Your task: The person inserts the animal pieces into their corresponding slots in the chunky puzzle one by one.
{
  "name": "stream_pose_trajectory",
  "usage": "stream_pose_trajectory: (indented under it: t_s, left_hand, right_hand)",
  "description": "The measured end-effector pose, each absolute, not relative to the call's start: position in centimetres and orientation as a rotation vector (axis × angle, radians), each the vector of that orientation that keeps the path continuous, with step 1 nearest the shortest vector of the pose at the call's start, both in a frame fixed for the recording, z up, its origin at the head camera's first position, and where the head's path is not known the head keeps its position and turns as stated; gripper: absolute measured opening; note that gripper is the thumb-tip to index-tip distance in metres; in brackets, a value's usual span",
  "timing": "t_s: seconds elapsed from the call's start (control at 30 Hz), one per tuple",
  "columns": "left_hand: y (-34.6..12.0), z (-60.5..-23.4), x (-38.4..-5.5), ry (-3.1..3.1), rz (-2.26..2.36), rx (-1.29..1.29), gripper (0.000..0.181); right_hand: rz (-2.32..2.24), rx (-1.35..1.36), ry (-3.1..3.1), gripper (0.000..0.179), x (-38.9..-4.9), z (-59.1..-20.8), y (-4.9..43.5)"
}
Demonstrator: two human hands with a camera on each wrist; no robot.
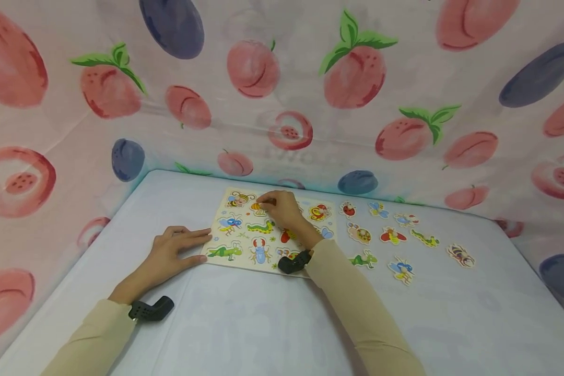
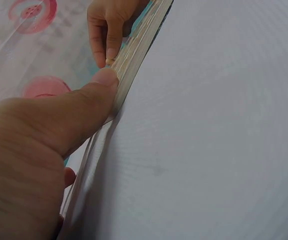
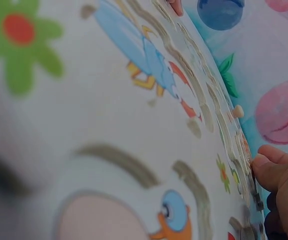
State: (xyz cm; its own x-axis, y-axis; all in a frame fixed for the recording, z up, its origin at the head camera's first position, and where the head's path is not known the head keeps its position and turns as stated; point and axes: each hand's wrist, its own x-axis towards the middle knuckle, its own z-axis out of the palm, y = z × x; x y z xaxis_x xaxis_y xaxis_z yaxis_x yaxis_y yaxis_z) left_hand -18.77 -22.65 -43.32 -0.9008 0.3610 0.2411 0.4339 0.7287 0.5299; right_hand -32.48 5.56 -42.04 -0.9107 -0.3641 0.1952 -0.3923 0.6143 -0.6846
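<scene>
A cream puzzle board (image 1: 244,265) with colourful insect pictures and cut outlines lies on the table. My right hand (image 1: 284,211) is over its back row, pinching a small puzzle piece (image 1: 256,207) with orange and yellow stripes, mostly covered by the fingers. In the right wrist view thumb and fingertips (image 3: 263,162) meet low at the board's surface. A bee piece (image 1: 239,200) sits in the back left corner, and a wooden knob (image 3: 237,111) sticks up from the board. My left hand (image 1: 176,253) rests at the left edge, fingers extended, thumb (image 2: 91,100) touching the board's side.
Several loose insect pieces lie right of the board, among them a ladybird (image 1: 348,210), a grasshopper (image 1: 364,259), a caterpillar (image 1: 424,238) and a striped bee (image 1: 461,256). A fruit-patterned cloth (image 1: 310,167) hangs behind the white table (image 1: 244,324).
</scene>
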Motion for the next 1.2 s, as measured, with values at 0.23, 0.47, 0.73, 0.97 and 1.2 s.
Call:
stream_pose_trajectory:
  t_s: [0.23,0.47,0.73,0.97,1.2]
  left_hand:
    - [-22.67,-43.37,-18.86,-2.82,-0.908,-0.64,0.054]
    - [-22.62,-43.4,-18.94,-2.824,-0.9,-0.639,0.054]
    - [-22.61,-43.24,-18.82,-2.819,-0.892,-0.645,0.053]
    - [-22.48,-42.94,-18.64,-2.82,-0.901,-0.641,0.053]
    - [-22.52,-43.03,-18.68,-2.816,-0.906,-0.641,0.053]
  right_hand:
    - [1.186,0.664,-2.794,0.015,-32.42,-41.95,5.57]
    - [1.192,0.664,-2.827,0.014,-32.51,-41.76,5.77]
    - [1.204,0.657,-2.846,0.015,-32.67,-41.93,5.8]
    - [1.286,0.665,-2.825,0.014,-32.47,-41.79,6.06]
    - [1.331,0.666,-2.795,0.014,-32.53,-41.92,6.21]
